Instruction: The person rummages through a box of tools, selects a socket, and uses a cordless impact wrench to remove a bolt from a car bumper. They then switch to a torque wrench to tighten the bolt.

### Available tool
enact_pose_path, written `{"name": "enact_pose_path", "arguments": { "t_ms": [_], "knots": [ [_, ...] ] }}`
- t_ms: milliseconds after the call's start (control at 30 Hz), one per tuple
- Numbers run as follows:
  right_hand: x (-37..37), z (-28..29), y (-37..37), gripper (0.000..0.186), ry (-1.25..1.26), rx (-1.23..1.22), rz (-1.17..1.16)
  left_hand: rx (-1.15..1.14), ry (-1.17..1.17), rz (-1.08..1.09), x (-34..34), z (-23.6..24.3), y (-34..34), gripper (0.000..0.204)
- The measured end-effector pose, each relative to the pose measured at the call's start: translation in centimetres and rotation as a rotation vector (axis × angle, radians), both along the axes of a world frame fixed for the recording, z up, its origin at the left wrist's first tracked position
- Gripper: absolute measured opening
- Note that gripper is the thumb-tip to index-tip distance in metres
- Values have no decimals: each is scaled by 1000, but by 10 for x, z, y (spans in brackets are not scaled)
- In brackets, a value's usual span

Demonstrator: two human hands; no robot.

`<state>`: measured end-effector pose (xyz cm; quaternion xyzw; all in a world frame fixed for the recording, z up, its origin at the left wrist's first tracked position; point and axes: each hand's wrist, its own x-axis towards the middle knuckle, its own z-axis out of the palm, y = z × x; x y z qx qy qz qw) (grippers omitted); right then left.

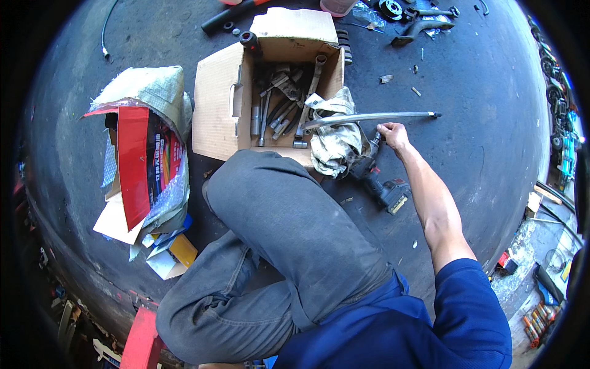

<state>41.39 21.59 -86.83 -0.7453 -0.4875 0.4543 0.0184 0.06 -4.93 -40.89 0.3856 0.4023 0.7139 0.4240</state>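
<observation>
Blue sleeve (pixel 470 301) foremost, the cordless tool (pixel 373 180) lies just beside bunched right fingers (pixel 385 127), any pinch unclear.

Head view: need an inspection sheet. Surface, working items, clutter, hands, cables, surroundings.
Surface: dark floor, scuffed, with small pale debris.
Working items: cordless tool lying beside a patterned cloth; metal bar crosses the cloth; open cardboard box holds assorted metal tools.
Clutter: torn white sack with red cardboard at left; loose metal parts at upper right.
Hands: right hand at the cordless tool's front end, contact unclear; left hand not seen.
Cables: thin dark cable or hose, upper left.
Surroundings: crowded parts along the right edge; red object lower left.
</observation>
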Motion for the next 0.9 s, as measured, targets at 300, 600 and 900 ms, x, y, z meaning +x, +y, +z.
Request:
{"name": "enact_pose_path", "arguments": {
  "t_ms": [300,600,900],
  "knots": [
    [5,11,-3,25,248,-96,-151,144,24,32,6,-15,8,41],
    [-6,21,-12,25,173,-39,-196,147,25,28,5,-14,4,41],
    [-17,2,-31,31,114,85,-45,154,13,23,0,-14,1,41]
  ]
}}
